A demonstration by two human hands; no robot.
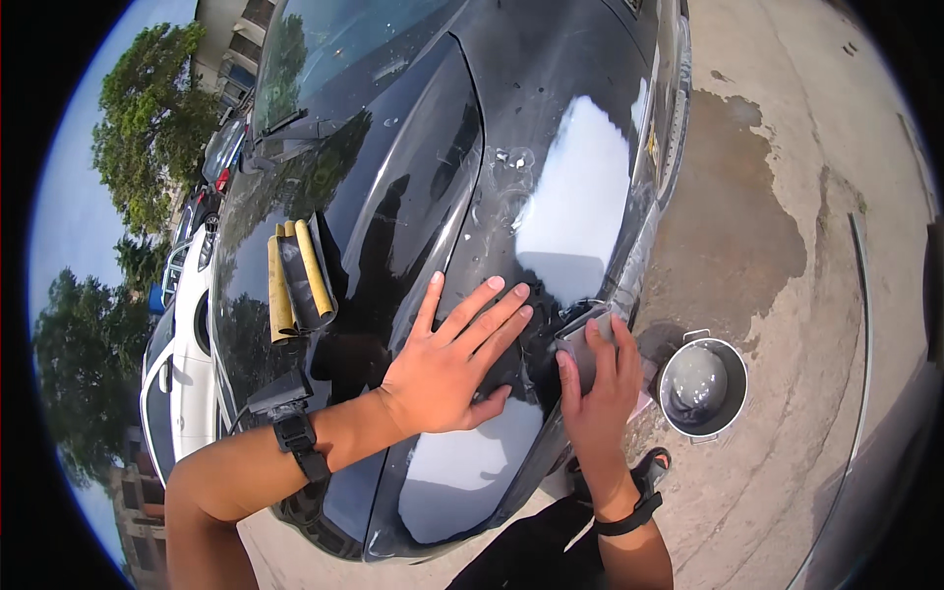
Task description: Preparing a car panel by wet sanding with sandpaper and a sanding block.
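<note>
My left hand (447, 364) lies flat with spread fingers on the dark car's front bodywork (497, 226), beside a panel seam. In my right hand (605, 403) is a grey sanding block (580, 346), gripped between thumb and fingers and pressed against the panel's outer edge near the headlight. A white patch (580, 182) shows on the paint beyond my hands. Nearer to me is a second white patch (472, 462). Small water drops and whitish smears dot the dark surface around them.
Curled sheets of sandpaper (313, 270), yellowish-backed, rest on the hood to the left. A metal pot (739, 405) with cloudy liquid stands on the concrete at right, near a wet stain (728, 216). A white car (192, 354) is parked at left.
</note>
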